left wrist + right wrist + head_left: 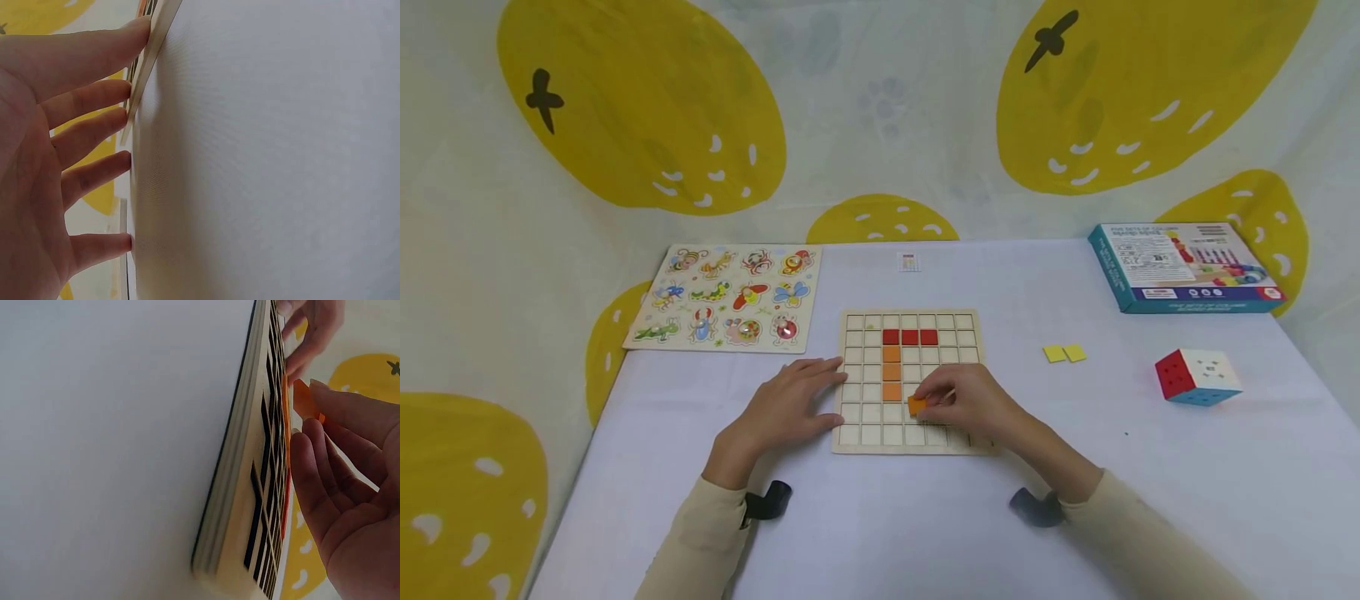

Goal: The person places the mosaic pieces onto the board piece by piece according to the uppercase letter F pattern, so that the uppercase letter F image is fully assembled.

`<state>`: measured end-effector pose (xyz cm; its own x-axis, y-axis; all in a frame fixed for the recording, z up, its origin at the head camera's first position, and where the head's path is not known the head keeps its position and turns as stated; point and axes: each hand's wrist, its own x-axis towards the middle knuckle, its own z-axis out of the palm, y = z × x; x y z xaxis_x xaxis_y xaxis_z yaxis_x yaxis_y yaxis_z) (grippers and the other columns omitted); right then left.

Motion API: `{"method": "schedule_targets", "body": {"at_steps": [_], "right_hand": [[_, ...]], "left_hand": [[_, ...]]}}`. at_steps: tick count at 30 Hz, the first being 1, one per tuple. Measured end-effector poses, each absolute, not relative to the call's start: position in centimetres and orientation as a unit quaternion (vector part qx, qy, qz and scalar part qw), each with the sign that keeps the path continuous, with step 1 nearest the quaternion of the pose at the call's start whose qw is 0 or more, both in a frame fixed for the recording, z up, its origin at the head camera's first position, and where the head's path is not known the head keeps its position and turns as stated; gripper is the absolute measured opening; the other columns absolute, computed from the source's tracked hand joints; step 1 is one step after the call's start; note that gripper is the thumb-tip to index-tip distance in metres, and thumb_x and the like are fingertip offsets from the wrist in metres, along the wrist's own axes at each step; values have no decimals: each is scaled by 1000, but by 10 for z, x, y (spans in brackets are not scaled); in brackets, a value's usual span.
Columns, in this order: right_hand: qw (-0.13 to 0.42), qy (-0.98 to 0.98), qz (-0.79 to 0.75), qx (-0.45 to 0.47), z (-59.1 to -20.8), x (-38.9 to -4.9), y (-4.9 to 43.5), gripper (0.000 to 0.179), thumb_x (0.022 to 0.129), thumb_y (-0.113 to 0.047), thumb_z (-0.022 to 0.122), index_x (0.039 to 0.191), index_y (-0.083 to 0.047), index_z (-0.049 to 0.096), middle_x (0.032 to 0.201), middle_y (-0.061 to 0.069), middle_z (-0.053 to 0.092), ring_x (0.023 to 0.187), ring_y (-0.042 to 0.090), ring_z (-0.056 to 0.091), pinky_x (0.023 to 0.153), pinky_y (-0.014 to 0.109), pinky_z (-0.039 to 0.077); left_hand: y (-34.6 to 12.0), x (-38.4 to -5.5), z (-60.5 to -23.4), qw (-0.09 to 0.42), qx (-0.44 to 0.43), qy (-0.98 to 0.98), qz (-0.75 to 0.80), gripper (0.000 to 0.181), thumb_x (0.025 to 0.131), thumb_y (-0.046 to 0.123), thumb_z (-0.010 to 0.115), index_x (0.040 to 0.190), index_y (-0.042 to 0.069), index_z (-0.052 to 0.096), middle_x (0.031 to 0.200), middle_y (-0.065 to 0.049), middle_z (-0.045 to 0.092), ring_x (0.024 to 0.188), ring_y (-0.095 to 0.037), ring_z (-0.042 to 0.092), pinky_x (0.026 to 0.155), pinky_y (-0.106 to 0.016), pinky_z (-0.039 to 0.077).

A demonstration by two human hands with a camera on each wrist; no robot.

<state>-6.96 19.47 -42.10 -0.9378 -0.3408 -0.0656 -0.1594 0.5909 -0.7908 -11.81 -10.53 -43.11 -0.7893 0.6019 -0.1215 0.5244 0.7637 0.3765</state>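
Observation:
A wooden grid board (871, 450) lies in the middle of the table. Three red square tiles (910, 337) form a row in its upper part, and three orange tiles (891, 372) run down in a column below the leftmost red one. Over the lower middle cells my right hand (968, 400) pinches another orange tile (305, 400) between thumb and fingers, tilted, just right of the column's lower end. My left hand (790, 404) rests at the board's left edge, its fingers spread and fairly straight; thumb and fingertips touch the rim in the left wrist view.
Two yellow tiles (1064, 353) lie right of the board, with a puzzle cube (1198, 377) farther right. A teal-edged box (1187, 267) sits at the back right. An insect picture puzzle (726, 297) lies back left, and a small printed card (908, 262) behind the board.

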Motion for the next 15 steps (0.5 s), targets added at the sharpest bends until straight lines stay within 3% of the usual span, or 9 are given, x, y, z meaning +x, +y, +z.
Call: {"method": "schedule_targets", "body": {"at_steps": [8,15], "right_hand": [[121,884,-426,-149,-422,-67,175,18,82,-11,85,100,-12,79,95,-3,75,80,4,65,75,17,59],[103,896,-405,-152,-422,-68,169,17,81,-11,86,97,-12,80,95,-3,75,81,4,65,75,18,58]], "left_hand": [[-106,-119,-432,121,303,930,169,63,86,43,79,143,22,61,161,3,47,148,-29,44,115,-56,45],[-105,-119,-432,122,302,931,163,63,86,44,79,143,22,61,162,4,46,148,-29,44,115,-56,45]]}}
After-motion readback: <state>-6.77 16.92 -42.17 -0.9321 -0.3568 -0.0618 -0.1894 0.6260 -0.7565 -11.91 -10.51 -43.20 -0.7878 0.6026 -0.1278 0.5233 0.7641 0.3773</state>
